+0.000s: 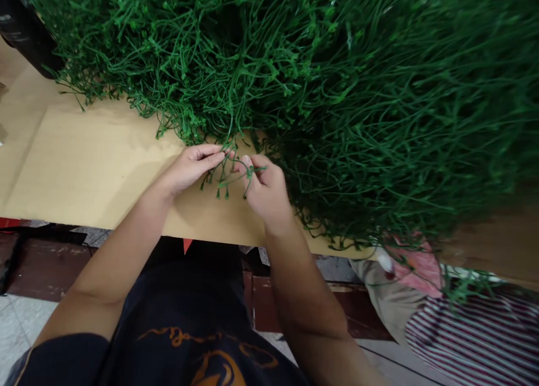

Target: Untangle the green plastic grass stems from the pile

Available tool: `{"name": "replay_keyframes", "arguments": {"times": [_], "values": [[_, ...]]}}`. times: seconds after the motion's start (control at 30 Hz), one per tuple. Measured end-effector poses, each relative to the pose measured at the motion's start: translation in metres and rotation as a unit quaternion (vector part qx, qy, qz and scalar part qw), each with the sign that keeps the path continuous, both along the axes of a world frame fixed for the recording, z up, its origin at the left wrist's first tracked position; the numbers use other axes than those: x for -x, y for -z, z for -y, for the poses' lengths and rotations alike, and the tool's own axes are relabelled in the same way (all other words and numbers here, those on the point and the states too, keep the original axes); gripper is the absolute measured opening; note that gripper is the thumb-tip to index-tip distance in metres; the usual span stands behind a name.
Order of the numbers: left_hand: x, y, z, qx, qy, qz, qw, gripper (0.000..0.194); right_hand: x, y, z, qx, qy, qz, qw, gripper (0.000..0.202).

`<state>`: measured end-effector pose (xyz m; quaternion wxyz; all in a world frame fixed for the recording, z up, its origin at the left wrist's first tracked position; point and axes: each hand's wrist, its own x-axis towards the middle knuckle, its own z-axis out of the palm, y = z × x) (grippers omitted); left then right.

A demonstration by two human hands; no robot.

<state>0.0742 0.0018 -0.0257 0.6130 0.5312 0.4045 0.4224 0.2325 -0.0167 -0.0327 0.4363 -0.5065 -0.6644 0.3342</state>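
My left hand (pixel 201 162) pinches thin green plastic stems (pixel 223 175) between thumb and fingers, just above the cardboard. Close by on the right, my right hand (pixel 266 186) is closed, thumb against curled fingers, on part of the same stems. Small dark flared tips dangle below the two hands. Right behind them rises a big tangled pile of green plastic stems (pixel 202 54), and some strands of it reach the held ones. Exactly where the held stems end is hidden by my fingers.
Brown cardboard (pixel 84 161) covers the tabletop, its front edge near my body. A black cylindrical object (pixel 29 32) stands at the far left. At the lower right sits another person in a striped garment (pixel 467 335), with pink cloth (pixel 416 265) beside the pile.
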Motion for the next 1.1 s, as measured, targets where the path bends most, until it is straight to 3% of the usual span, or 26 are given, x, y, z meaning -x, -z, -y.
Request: {"name": "replay_keyframes", "arguments": {"times": [0.23,0.37,0.47,0.67,0.83,1.1], "values": [[-0.005,0.002,-0.002,-0.034,0.016,-0.015,0.999,0.008,0.008,-0.001,-0.006,0.002,-0.039,0.008,0.999,0.045],[-0.007,-0.002,0.0,-0.032,0.0,-0.032,0.999,0.017,0.008,-0.004,-0.001,0.001,-0.066,-0.005,0.998,0.048],[-0.007,-0.004,0.0,-0.033,0.004,-0.036,0.999,0.022,0.011,-0.003,0.003,0.009,-0.096,-0.027,0.995,0.043],[-0.006,-0.004,0.002,-0.037,0.014,-0.015,0.999,0.012,0.016,0.0,0.01,0.021,-0.144,-0.029,0.989,0.033],[-0.006,-0.001,0.003,-0.011,-0.047,0.013,0.999,0.017,0.014,-0.001,0.014,-0.007,-0.165,0.009,0.986,0.033],[-0.007,0.0,0.001,0.022,-0.067,0.021,0.997,0.016,0.004,-0.009,0.019,-0.099,-0.22,0.118,0.963,0.022]]}}
